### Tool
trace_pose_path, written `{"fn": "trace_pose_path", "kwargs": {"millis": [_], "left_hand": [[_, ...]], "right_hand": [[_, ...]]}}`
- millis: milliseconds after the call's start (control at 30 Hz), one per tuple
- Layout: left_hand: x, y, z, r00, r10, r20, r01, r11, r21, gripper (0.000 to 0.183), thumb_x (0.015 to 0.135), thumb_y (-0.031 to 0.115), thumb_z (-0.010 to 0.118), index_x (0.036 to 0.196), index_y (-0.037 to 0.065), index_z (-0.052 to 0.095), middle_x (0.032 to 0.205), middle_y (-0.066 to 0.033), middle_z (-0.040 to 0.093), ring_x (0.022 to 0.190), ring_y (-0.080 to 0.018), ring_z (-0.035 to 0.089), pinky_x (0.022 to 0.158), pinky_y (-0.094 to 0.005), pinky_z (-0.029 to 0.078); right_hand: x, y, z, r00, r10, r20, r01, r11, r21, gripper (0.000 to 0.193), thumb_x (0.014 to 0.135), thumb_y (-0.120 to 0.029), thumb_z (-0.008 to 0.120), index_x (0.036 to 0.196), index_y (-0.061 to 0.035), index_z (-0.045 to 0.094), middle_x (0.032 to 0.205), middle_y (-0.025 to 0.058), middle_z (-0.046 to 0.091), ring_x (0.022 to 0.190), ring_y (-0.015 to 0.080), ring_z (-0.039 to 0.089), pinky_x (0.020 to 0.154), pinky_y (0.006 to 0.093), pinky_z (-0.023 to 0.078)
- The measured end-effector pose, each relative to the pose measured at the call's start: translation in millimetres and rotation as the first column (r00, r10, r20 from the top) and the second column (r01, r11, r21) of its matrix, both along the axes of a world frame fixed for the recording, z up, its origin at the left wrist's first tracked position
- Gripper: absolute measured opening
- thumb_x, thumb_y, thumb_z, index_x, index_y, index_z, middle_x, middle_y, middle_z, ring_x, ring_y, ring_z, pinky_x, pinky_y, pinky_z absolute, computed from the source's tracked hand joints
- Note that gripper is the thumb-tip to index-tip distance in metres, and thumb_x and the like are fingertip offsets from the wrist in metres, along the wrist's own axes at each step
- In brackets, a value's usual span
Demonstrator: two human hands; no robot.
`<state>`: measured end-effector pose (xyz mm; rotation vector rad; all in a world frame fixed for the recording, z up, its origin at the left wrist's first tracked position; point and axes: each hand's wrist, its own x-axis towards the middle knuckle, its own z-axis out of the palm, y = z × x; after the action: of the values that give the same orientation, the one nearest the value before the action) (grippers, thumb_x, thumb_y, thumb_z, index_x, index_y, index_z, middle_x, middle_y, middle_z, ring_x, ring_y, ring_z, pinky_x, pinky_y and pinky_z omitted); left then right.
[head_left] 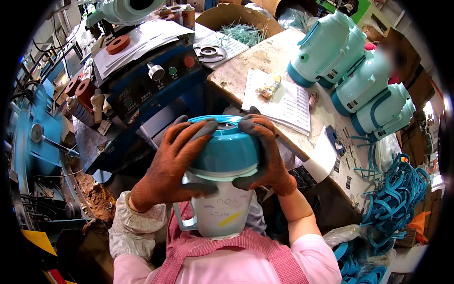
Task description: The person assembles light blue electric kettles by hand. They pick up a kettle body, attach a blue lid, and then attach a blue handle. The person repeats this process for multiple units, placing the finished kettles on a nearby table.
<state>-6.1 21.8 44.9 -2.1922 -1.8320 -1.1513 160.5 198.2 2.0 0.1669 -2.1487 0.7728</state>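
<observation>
A pale thermos jug stands bottom-up against the checked apron, its side handle pointing to the left. On its upturned end sits a glossy teal jug base with a recessed, round opening on top. My left hand, in an orange work glove with grey fingertips, wraps the base's left side, thumb low near the jug wall. My right hand, gloved the same way, grips the right side with its fingers over the top rim. Whether the base is fully seated cannot be seen.
Several finished-looking mint jugs line the worktable at right. A printed sheet bears a small wrapped lump. Teal straps pile at the far right. Left stands a machine control panel; behind, a box of plastic strips.
</observation>
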Motion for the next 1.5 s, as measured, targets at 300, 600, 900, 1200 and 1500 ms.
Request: {"fn": "trace_pose_path", "kwargs": {"millis": [300,600,900,1200,1500], "left_hand": [[-18,15,-55,0.974,0.089,0.207,-0.083,0.996,-0.036,0.079,0.055,0.019,0.082,0.126,0.007,0.051,0.12,-0.0149,0.054,0.114,-0.0366,0.048,0.101,-0.0442,0.036],[-20,-5,-60,0.913,0.257,0.316,-0.209,0.961,-0.179,0.076,0.058,0.023,0.083,0.126,0.01,0.052,0.119,-0.0125,0.052,0.116,-0.0321,0.045,0.1,-0.0413,0.039],[-41,5,-90,0.908,0.327,0.262,-0.282,0.939,-0.195,0.073,0.063,0.038,0.08,0.124,0.008,0.053,0.117,-0.013,0.053,0.11,-0.0313,0.047,0.097,-0.042,0.039],[-53,-53,-87,0.765,0.076,0.639,-0.122,0.992,0.028,0.086,0.061,0.043,0.083,0.128,0.004,0.044,0.122,-0.012,0.044,0.117,-0.0264,0.045,0.097,-0.0391,0.039],[-56,-43,-102,0.703,0.089,0.705,-0.133,0.991,0.008,0.085,0.061,0.037,0.081,0.13,0.004,0.044,0.124,-0.0112,0.043,0.115,-0.0248,0.045,0.098,-0.0374,0.037]], "right_hand": [[-33,10,-50,0.998,0.029,0.049,-0.023,0.992,-0.127,0.087,0.061,-0.051,0.08,0.127,-0.0066,0.045,0.121,0.0162,0.048,0.114,0.0349,0.044,0.1,0.0451,0.035],[-81,-25,-68,0.968,-0.221,0.117,0.243,0.944,-0.224,0.054,0.076,-0.041,0.071,0.111,-0.0034,0.053,0.104,0.0173,0.053,0.099,0.033,0.051,0.087,0.0414,0.043],[-117,-15,-107,0.982,-0.179,0.053,0.185,0.896,-0.403,0.023,0.09,-0.023,0.053,0.1,-0.0026,0.058,0.095,0.0189,0.059,0.093,0.0356,0.057,0.085,0.0391,0.045],[-136,-9,-102,0.929,0.307,-0.208,-0.365,0.663,-0.653,0.032,0.094,-0.031,0.051,0.112,-0.0047,0.054,0.099,0.0126,0.063,0.092,0.0196,0.061,0.083,0.0308,0.049],[-136,-6,-122,0.967,0.207,-0.146,-0.251,0.709,-0.659,0.045,0.099,-0.04,0.036,0.106,-0.004,0.062,0.094,0.0101,0.065,0.084,0.0171,0.063,0.076,0.0307,0.052]]}}
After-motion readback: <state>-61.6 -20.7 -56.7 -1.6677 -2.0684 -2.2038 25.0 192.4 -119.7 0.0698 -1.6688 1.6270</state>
